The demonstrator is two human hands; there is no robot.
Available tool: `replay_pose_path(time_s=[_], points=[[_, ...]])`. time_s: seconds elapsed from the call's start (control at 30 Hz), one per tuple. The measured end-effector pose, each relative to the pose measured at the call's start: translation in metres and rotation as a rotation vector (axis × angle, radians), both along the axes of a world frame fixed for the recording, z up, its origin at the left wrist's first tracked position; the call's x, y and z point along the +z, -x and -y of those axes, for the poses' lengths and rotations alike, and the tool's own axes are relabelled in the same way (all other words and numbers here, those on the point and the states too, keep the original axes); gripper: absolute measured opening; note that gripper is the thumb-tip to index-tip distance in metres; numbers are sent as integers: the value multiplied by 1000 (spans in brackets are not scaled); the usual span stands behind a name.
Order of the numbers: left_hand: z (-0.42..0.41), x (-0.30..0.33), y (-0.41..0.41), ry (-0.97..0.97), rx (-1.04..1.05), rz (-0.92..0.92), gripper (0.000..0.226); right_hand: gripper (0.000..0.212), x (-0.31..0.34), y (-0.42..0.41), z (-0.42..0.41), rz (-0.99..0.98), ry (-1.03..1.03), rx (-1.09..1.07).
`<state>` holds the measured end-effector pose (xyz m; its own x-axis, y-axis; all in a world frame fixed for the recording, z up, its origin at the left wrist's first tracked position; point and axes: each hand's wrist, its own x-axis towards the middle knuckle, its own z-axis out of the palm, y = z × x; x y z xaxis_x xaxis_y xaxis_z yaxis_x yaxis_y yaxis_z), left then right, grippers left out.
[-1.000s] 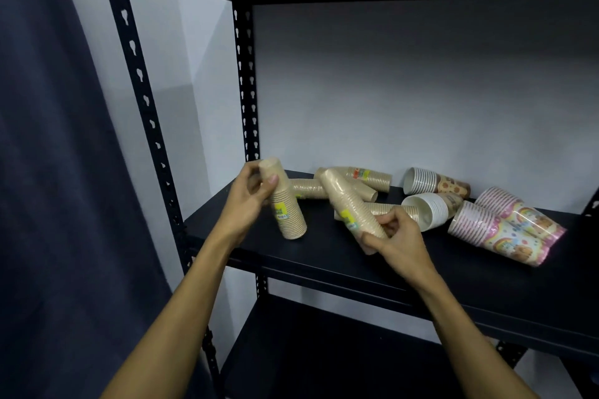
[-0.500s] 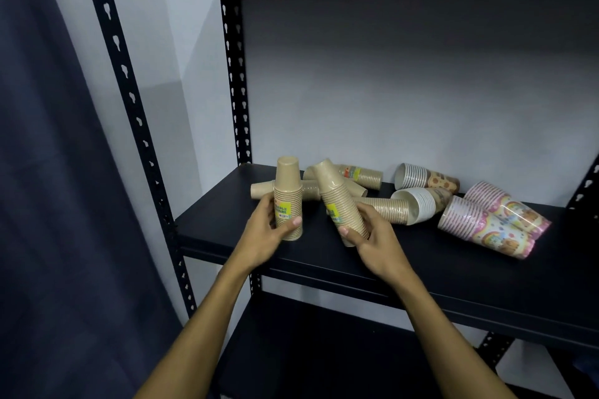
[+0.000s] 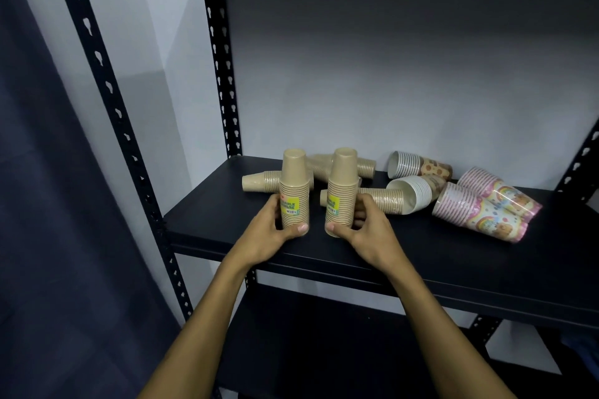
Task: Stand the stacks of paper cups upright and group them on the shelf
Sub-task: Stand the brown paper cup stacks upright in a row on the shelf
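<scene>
Two brown paper-cup stacks stand upright, mouths down, side by side on the black shelf. My left hand grips the base of the left brown stack; my right hand grips the base of the right brown stack. Both carry yellow labels. Behind them several brown stacks lie on their sides, one lying brown stack pointing left. Further right lie two white patterned stacks and two pink rainbow stacks.
Black perforated uprights frame the shelf's left side, with a grey wall behind. A dark curtain hangs at the left. A lower shelf sits beneath. Bare shelf surface lies left of and in front of the cups.
Both brown stacks went from tilted to upright. My hands slid down to their bases and brought them close together near the shelf's front.
</scene>
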<state>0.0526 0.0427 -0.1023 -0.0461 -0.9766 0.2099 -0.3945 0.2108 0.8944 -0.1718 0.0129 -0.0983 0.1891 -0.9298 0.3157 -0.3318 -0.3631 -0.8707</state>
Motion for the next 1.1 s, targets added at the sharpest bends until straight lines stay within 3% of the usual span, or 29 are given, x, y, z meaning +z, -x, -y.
replay_pose_path(time_s=[0.13,0.27,0.43,0.73,0.9,1.1], points=[[-2,2,-4,-12,-25,-20,67,65,1,-1,-2,-17,31,-34],[3,-4,0,29,112,31,65,53,-2,0,2,-24,6,11],[5,-6,8,68,221,54,68,58,-4,2,4,-56,-21,55],[1,-2,-4,11,42,-11,84,54,1,1,1,7,-26,-17],[4,-7,-4,19,85,21,75,40,-1,3,3,8,-40,32],[1,-8,2,67,146,63,74,38,2,5,1,46,-86,97]])
